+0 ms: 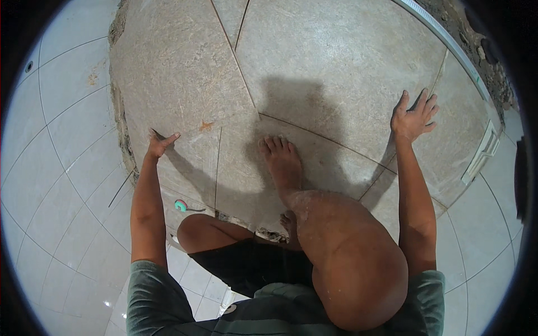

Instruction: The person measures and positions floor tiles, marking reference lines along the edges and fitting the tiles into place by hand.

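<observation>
My left hand [162, 144] is at the left side of the beige stone-look tiles [174, 73], its thumb stretched out and nothing held. Some of its other fingers are hidden from above. Far to the right, my right hand [413, 117] has its fingers spread over another beige tile [358, 50], near a joint between tiles. It is empty too; a shadow lies close beside it, and I cannot tell how firmly it presses. Between the two hands, my bare foot [282, 162] rests on the tiles, with my knee bent.
A teal and red tape measure [180, 205] lies near my left forearm. A long metal straightedge [443, 35] follows the upper right edge, with rubble [473, 42] beyond. White tiles [67, 168] cover the left side. A small orange-brown star-shaped mark [206, 126] is on the beige tiles.
</observation>
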